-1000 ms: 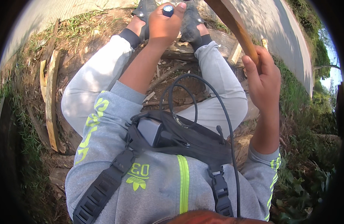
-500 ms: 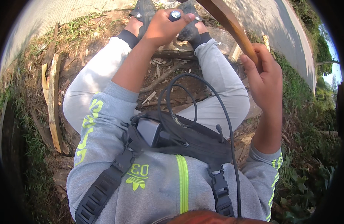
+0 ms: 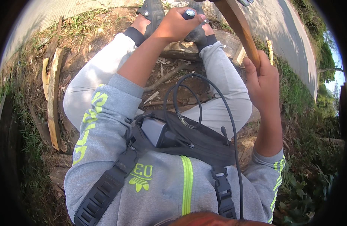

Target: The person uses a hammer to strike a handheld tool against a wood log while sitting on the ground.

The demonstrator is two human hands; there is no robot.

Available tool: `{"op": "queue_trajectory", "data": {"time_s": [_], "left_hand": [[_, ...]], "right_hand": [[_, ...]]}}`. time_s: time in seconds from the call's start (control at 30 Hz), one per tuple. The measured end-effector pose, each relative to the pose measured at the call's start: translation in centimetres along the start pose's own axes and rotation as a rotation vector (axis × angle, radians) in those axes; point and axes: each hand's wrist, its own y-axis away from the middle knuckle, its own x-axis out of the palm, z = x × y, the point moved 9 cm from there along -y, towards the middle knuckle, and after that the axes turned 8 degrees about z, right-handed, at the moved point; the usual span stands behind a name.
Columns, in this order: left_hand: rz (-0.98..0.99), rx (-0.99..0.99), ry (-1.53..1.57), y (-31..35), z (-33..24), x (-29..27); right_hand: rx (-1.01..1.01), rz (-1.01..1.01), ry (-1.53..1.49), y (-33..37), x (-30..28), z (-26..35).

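My left hand [image 3: 178, 24] is closed round a dark tool handle [image 3: 188, 14], whose round, pale-centred butt end points up at me. Whatever lies below that fist is hidden, so the tool's kind does not show. My right hand [image 3: 263, 79] grips the lower end of a hammer's brown wooden handle [image 3: 239, 28], which slants up and left to the top edge. Only bits of the hammer's metal head show there, cut off by the frame. The hammer head is above and right of my left fist, apart from it.
Between my legs, a log [image 3: 181, 51] lies crosswise beyond a thin branch [image 3: 166, 77] and scattered wood chips. Split wood strips [image 3: 53, 101] lie at left, and a short wood piece [image 3: 239, 55] at right. A black cable [image 3: 222, 96] loops above my waist pouch [image 3: 203, 143].
My left hand has shifted slightly right with the dark handle. The hammer has swung a little to the right at its top, and a metal part of its head now shows.
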Motion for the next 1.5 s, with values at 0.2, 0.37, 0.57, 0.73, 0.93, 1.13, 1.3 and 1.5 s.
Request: {"op": "queue_trajectory", "data": {"time_s": [0.2,0.37,0.57,0.73,0.93,1.13,1.3,1.5], "left_hand": [[-0.038,-0.008,-0.032,0.4,0.3,0.1],[-0.055,0.009,-0.033,0.1,1.1,-0.2],[-0.068,-0.010,-0.031,0.3,1.0,-0.2],[-0.069,-0.021,-0.013,0.7,0.8,-0.1],[-0.061,0.006,-0.012,0.3,1.3,-0.3],[-0.140,0.040,-0.024,0.1,2.3,-0.1],[-0.078,-0.059,-0.004,-0.1,3.1,-0.3],[-0.096,-0.061,-0.013,0.1,3.9,-0.6]], "right_hand": [[0.000,-0.005,-0.194,-0.4,0.4,-0.1],[0.077,0.177,0.043,-1.9,1.4,-0.2],[0.010,0.092,-0.004,-1.6,1.9,-0.2],[0.017,0.053,-0.141,-1.4,2.1,-0.3],[0.004,0.078,-0.152,-1.8,1.5,0.7],[-0.093,0.093,0.093,-2.0,2.6,0.9],[-0.030,0.106,0.011,-1.6,2.7,0.7],[-0.028,0.022,-0.168,-1.1,1.9,0.8]]}}
